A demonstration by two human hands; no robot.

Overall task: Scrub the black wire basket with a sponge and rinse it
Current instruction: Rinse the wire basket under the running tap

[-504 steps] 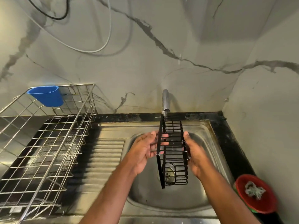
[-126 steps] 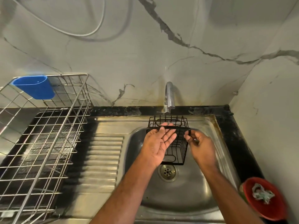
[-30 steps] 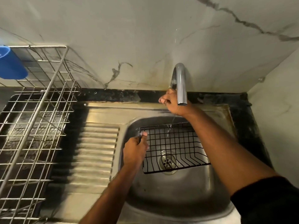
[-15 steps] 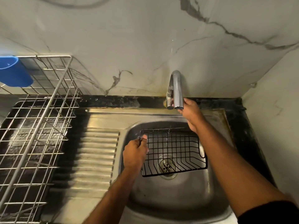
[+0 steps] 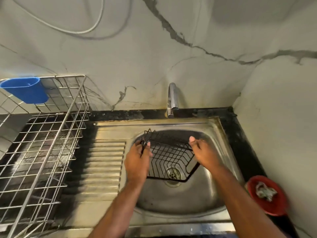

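Black wire basket [image 5: 169,158] hangs tilted over the sink [image 5: 214,200] bowl, above the drain [image 5: 172,174], gripped at both ends. Left hand [image 5: 137,162] has its fingers [image 5: 147,148] curled around the left rim; right hand [image 5: 204,153] clamps the right edge, thumb up. Faucet [image 5: 172,98] stands behind, apart from both hands.

My left hand [image 5: 137,162] and right hand [image 5: 205,155] are over the sink bowl [image 5: 180,200], with the wire basket [image 5: 169,158] between them. Under the basket, below my fingers, lies the drain [image 5: 172,174]. Behind my fingers the tap [image 5: 172,100] stands at the wall. Left of my left hand comes the ribbed drainboard [image 5: 104,162], then the dish rack [image 5: 39,146], with a cup [image 5: 25,90] hung on its back corner. Right of my right arm sits a bowl [image 5: 267,194] holding a crumpled scrap [image 5: 265,191].
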